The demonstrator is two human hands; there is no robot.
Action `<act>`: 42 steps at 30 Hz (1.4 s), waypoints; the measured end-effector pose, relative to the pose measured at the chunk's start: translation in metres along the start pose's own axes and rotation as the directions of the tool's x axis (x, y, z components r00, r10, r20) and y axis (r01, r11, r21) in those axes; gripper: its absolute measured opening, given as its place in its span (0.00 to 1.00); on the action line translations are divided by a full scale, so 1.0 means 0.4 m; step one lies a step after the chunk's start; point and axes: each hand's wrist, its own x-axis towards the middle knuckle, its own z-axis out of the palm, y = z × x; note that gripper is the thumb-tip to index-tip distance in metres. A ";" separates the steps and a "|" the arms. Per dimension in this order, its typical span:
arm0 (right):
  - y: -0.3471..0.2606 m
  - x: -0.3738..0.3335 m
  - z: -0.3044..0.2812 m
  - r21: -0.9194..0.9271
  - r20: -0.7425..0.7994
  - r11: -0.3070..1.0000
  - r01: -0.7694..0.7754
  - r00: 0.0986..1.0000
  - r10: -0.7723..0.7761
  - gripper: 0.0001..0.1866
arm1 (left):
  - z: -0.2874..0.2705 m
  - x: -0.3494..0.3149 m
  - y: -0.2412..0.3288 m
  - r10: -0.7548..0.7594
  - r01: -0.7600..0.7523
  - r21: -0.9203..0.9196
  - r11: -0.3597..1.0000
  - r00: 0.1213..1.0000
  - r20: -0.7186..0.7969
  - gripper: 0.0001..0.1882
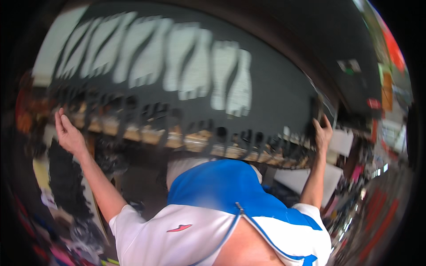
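A large dark grey sheet (279,97) stretches before me between my two hands. A row of pale, curved shapes with notched ends (146,48) runs across it; they look like cut-outs with something light behind. Its near edge is cut into a ragged fringe of similar outlines. My left hand (70,135) is raised at the sheet's near left corner, thumb and fingers close together; blur hides the exact contact. On the opposite side, my right hand (324,133) pinches the sheet's right edge between thumb and fingers.
Beneath the fringe runs a wooden ledge (191,141) strewn with dark scraps. A dark machine body (341,48) rises beyond the sheet. Dark cut material (66,177) hangs at left, near clear plastic bags (84,235). A pale board (328,181) lies by my right arm.
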 end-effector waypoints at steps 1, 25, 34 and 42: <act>-0.070 -0.019 -0.011 -0.065 0.041 0.996 0.065 0.997 -0.062 0.38 | 0.066 -0.028 0.086 0.076 -0.071 -0.093 0.993 0.996 0.048 0.23; -0.514 -0.296 0.383 0.276 0.018 0.766 0.581 0.793 -0.608 0.42 | 0.351 -0.473 0.726 0.265 0.097 -0.296 0.950 0.250 0.931 0.22; -0.538 -0.299 0.455 0.288 -0.056 0.803 0.521 0.847 -0.529 0.33 | 0.442 -0.445 0.725 -0.054 0.764 -0.110 0.635 0.186 0.981 0.35; -0.536 -0.289 0.480 0.304 -0.087 0.789 0.534 0.840 -0.535 0.30 | 0.515 -0.401 0.743 -0.061 0.802 -0.058 0.595 0.117 0.991 0.27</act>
